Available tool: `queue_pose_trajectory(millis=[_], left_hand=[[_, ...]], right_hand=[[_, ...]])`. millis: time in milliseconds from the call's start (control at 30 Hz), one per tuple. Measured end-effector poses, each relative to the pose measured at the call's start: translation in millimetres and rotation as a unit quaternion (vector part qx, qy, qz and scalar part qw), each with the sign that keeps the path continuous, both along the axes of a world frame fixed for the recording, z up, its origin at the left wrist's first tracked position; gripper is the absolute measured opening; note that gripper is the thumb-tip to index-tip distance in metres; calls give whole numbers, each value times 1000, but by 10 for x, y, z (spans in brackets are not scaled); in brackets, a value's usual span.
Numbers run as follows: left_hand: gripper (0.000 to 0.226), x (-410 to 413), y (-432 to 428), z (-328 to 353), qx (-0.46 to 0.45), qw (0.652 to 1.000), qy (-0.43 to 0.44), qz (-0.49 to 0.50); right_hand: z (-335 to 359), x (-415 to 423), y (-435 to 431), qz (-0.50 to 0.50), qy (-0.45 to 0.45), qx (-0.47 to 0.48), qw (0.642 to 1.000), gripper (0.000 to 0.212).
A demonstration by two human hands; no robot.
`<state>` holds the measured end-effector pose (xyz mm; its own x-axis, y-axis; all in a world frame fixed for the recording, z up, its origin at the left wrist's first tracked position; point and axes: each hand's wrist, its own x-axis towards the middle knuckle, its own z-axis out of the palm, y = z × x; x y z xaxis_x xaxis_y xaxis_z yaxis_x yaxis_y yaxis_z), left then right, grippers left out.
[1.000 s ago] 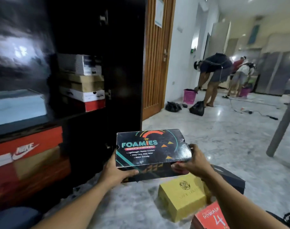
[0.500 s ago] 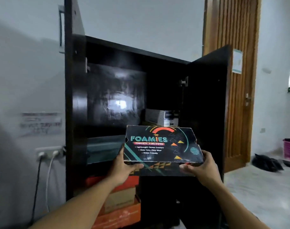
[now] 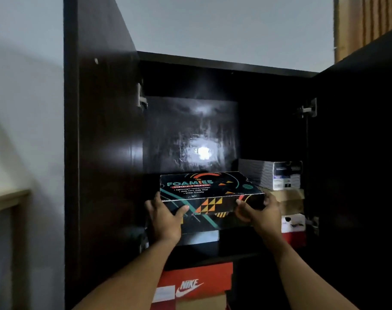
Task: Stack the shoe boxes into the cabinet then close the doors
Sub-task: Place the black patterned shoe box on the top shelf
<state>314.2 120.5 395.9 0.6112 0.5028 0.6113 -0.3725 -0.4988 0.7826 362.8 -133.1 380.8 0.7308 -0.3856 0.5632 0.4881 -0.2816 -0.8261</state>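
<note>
I hold a black Foamies shoe box (image 3: 204,193) with teal and orange print level in front of the upper shelf of a dark cabinet (image 3: 190,61). My left hand (image 3: 166,215) grips its left end and my right hand (image 3: 257,213) grips its right end. Under the box a pale box (image 3: 201,237) lies on the shelf. At the right of that shelf stands a stack of boxes: a grey-white one (image 3: 273,175) on top, a tan one (image 3: 288,198), then a white and red one (image 3: 293,229). Below the shelf sits a red Nike box (image 3: 197,280).
Both cabinet doors stand open: the left door (image 3: 105,130) and the right door (image 3: 358,153). A grey wall lies to the left with a tan ledge (image 3: 7,198). A wooden slatted door (image 3: 364,25) shows at the top right.
I have raised the Foamies box from low over the floor up to the cabinet's upper shelf, and my view has turned from the room to the cabinet's inside.
</note>
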Motion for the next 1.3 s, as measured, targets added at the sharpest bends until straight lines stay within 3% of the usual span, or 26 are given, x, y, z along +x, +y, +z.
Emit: queue_pose_trajectory(millis=[133,267,467,600,733,833,900,1067,1133,1300], left_hand=[[102,316,-64,-225,6,994,-66,88],[110,650,-181,-702,130,978,-30,159],[106,864,-280,-920,185,966,35,175],[101,1015,-365,-738,152,978,19,142],[100,1142,-349,-654,202,969,37,137],[98,1197,-309,-641,216,964,67,138],[96,1200,-286,-627,224,961,89,133],[97,1223,-176,-533,221,954,155,133],[98,1265,-110,-535,204,953,189,124],[96,1352,39,-606,245,932,253,88]], right_hand=[[-11,223,374,56,1,26,998,77],[-338,556,503,82,19,7,996,72],[-559,760,669,92,13,-56,994,75],[-504,897,907,83,-8,-127,988,89],[-440,989,984,116,1,-156,981,75],[-418,1135,837,41,-23,-108,993,56],[-345,1230,700,34,16,-62,997,52],[-248,1383,640,180,57,53,981,47],[-350,1412,743,177,53,25,982,53],[-582,1475,908,150,61,-77,984,92]])
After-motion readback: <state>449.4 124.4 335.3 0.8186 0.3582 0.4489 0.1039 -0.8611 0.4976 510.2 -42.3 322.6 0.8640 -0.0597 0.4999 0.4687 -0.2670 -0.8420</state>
